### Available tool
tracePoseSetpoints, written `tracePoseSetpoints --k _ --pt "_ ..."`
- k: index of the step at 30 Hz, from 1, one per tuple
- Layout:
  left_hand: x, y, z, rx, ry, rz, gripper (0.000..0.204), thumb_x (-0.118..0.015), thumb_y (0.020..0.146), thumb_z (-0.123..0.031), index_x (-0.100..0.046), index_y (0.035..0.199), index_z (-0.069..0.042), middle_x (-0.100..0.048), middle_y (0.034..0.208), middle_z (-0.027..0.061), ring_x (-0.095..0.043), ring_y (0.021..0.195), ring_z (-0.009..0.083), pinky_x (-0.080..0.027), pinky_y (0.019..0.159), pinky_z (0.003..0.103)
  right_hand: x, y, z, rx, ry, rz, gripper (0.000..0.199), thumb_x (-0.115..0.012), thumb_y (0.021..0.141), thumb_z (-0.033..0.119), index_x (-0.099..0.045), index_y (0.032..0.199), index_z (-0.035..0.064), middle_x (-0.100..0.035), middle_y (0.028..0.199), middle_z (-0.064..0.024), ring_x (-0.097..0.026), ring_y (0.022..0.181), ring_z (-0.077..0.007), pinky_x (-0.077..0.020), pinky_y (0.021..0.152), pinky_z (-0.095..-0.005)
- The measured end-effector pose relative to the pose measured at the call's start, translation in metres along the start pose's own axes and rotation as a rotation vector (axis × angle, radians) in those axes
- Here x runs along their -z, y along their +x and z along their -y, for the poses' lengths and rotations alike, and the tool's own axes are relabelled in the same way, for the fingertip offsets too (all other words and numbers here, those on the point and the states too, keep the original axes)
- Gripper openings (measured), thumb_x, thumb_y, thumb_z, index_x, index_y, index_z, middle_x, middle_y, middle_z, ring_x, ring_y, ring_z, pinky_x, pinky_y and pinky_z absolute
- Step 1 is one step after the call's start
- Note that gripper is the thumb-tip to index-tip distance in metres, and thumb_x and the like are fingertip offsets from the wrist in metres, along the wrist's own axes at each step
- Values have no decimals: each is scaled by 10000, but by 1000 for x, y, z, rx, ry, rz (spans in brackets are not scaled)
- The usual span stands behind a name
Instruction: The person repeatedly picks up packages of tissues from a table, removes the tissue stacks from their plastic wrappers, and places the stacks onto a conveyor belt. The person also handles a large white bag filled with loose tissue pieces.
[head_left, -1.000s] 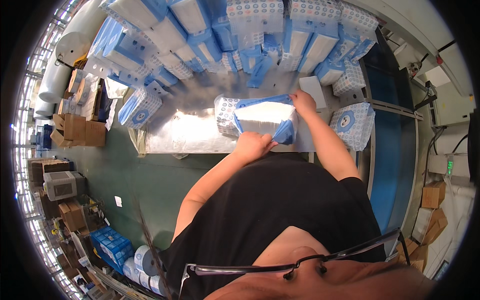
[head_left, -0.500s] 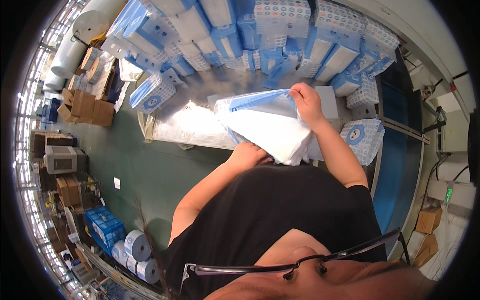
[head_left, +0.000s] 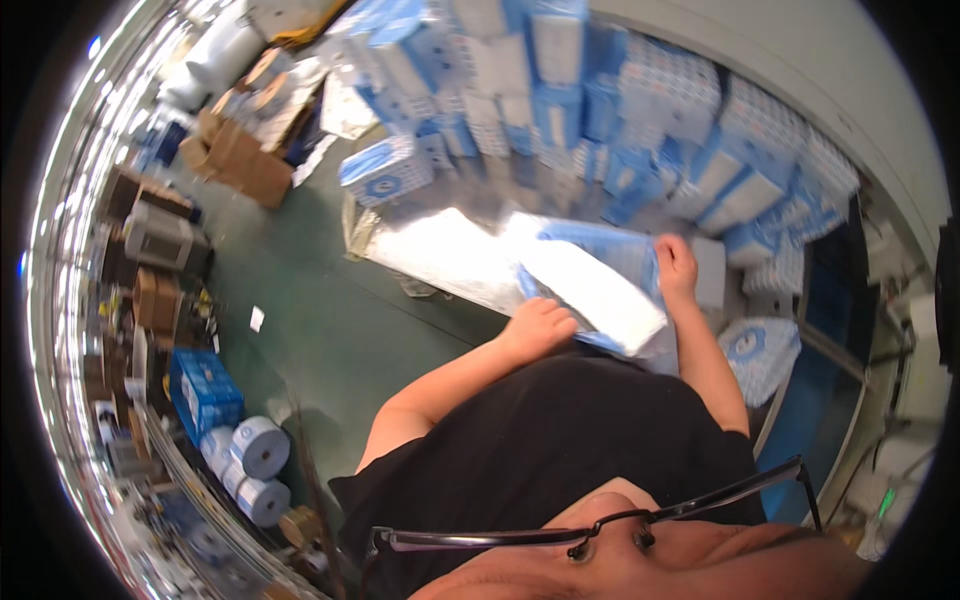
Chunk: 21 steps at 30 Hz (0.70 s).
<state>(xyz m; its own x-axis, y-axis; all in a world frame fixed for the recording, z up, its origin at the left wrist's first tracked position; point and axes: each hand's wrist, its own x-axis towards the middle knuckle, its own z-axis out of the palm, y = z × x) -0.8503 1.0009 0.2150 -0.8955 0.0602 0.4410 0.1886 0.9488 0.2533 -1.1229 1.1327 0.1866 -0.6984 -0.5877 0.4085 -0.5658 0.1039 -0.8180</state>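
In front of my body I hold a blue-and-white printed plastic bag (head_left: 622, 245), its mouth spread wide. A white, soft-looking bundle (head_left: 592, 292) lies slantwise in the bag's opening; its exact kind is unclear. My right hand (head_left: 676, 266) is closed on the bag's right-hand edge, thumb and fingers pinched together. At the near left side, my left hand (head_left: 540, 328) has its fingers curled over the bag's lower edge. The bag's underside is hidden. Beneath it is the pale, brightly lit worktable (head_left: 440, 250).
Packed blue-and-white bags (head_left: 560, 110) are heaped along the table's far side. One filled package (head_left: 388, 172) sits at the left, another (head_left: 758, 355) at the right near my elbow. Beyond the green floor (head_left: 330, 310) are a cardboard box (head_left: 237, 160), a blue crate (head_left: 205, 390) and film rolls (head_left: 262, 447).
My view has turned and shifted, moving the scene. The bag's mouth looks more spread and its white bundle more exposed. My left hand has come up onto the bag's near edge.
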Motion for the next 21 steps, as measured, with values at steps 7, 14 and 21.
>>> tracePoseSetpoints --k 7,14,21 --pt "10 55 2 32 26 125 1146 -903 433 -407 -415 1457 -249 -410 1403 218 -356 1351 404 -236 1125 572 18 -48 -63 -440 189 616 241 -541 1002 234 -609 1111 29 -630 947 -13 -552 885 -105 -455 814 -272" --pt "-9 71 67 23 150 391 835 -773 662 -393 -445 1430 -371 -570 976 98 -564 968 296 -387 841 417 15 -58 -56 -340 291 397 441 -433 1043 401 -560 1232 23 -624 1011 -48 -561 974 -146 -438 897 -287" --pt "89 2 149 788 371 212 853 -808 654 -453 -477 1422 -290 -581 1044 149 -560 1029 340 -423 847 474 47 -71 -53 -564 252 278 287 -526 1019 252 -574 1148 0 -654 987 -81 -612 890 -143 -493 851 -288"
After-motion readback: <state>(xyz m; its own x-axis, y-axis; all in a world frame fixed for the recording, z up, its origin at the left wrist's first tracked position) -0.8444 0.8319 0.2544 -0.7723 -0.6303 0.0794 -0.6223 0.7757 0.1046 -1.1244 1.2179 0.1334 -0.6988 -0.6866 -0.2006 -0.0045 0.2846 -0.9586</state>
